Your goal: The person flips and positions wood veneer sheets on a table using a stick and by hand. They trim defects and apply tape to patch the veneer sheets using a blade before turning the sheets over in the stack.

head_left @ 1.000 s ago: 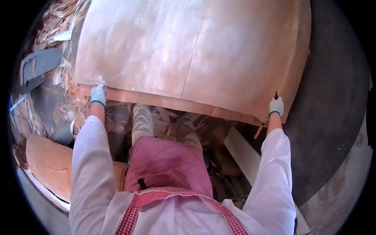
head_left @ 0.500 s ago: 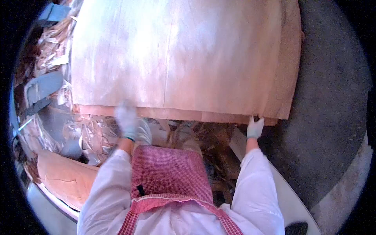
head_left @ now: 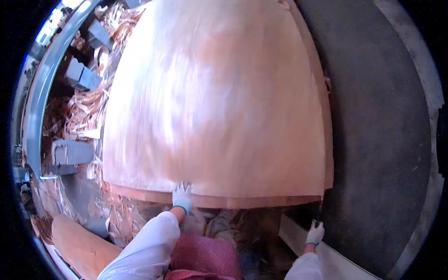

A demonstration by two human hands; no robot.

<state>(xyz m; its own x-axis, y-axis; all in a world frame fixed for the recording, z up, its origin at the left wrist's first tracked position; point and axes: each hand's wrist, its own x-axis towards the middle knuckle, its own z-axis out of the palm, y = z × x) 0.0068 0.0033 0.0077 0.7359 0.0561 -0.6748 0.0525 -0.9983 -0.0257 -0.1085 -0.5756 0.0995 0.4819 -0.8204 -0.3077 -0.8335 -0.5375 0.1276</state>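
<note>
A broad, thin wood veneer sheet [head_left: 219,116] lies on top of a stack, with reddish lower sheets [head_left: 233,202] showing along its near edge. My left hand [head_left: 182,197], in a white glove, rests flat on that edge left of the middle, its fingers spread. My right hand [head_left: 315,232], also gloved, is below the near right corner of the stack, apart from the sheet. Its fingers are curled. A thin dark shape runs from them towards the corner; I cannot make out what it is.
Torn veneer scraps [head_left: 86,114] lie along the left, among grey-blue blocks [head_left: 73,152] and a long metal rail [head_left: 39,107]. A curved veneer piece [head_left: 84,240] is at lower left. Dark floor [head_left: 378,126] stretches along the right. A pale board [head_left: 322,249] slants near my right arm.
My right hand has come off the sheet's edge and moved down. My left hand, blurred before, now lies on the near edge. The view has shifted, showing more of the left side.
</note>
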